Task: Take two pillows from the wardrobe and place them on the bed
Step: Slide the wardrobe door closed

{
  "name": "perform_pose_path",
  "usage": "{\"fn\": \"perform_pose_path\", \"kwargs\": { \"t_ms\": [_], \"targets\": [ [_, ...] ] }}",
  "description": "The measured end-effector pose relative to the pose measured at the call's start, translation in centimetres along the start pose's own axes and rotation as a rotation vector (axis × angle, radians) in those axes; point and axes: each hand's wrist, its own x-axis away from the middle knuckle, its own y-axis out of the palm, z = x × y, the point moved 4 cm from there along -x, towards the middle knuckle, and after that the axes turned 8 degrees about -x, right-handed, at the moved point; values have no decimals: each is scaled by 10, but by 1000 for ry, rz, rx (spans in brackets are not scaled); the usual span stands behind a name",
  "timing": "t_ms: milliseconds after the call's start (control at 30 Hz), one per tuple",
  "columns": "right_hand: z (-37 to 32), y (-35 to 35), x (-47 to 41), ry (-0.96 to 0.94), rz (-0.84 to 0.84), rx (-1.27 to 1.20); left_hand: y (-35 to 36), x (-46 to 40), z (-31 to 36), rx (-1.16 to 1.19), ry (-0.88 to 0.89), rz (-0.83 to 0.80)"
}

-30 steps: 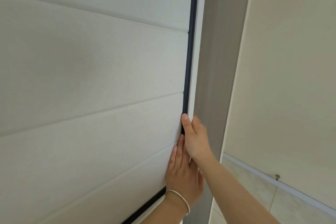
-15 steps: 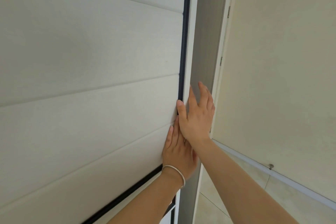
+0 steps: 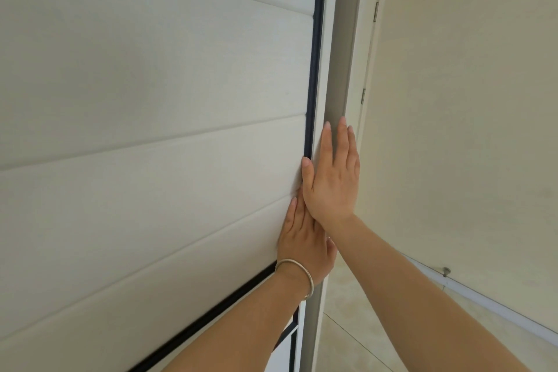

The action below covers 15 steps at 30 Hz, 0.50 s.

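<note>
A white panelled wardrobe door (image 3: 157,136) with a dark frame strip fills the left of the head view. My right hand (image 3: 332,178) lies flat with fingers extended against the door's right edge and the grey side post (image 3: 341,39). My left hand (image 3: 305,241), with a thin bracelet at the wrist, presses flat on the door panel just below the right hand. Neither hand holds anything. No pillows and no bed are in view.
A cream wall (image 3: 468,130) stands to the right with a white baseboard (image 3: 498,311) and a small door stop (image 3: 446,271). A door frame with hinges (image 3: 367,69) sits behind the post. Pale tiled floor (image 3: 356,341) shows at the bottom.
My right hand has changed from gripping the door's edge to lying flat with straight fingers. My view has shifted, bringing the door frame at the right into sight. My left hand stays on the panel.
</note>
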Motion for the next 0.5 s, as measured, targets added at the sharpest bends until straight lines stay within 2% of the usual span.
{"fn": "perform_pose_path", "kwargs": {
  "t_ms": [200,400,500],
  "targets": [
    [17,7,-8,65,-37,-34,8,-12,11,35,21,-90],
    [31,6,-13,87,-100,-103,17,-23,21,47,37,14],
    [32,5,-16,29,-69,-72,19,-28,22,30,20,26]
  ]
}}
